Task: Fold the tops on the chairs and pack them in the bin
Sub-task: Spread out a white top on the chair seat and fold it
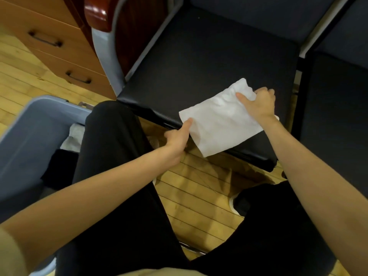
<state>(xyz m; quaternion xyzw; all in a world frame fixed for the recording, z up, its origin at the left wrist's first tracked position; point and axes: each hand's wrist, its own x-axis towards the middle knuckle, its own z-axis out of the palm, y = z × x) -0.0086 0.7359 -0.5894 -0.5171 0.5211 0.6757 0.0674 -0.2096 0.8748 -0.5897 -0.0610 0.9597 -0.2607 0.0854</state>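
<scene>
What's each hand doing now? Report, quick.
Left hand: pinches the near-left edge of the white top.
Right hand: grips the top's far-right end on the chair.

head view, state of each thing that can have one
white top: folded, on chair seat, corner overhanging front edge
left hand: pinching top's near edge
right hand: holding top's far end
bin: open, clothes inside
drawers: closed

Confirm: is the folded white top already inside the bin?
No, the white top lies on the black chair seat, held by both hands, beside the bin.
</scene>
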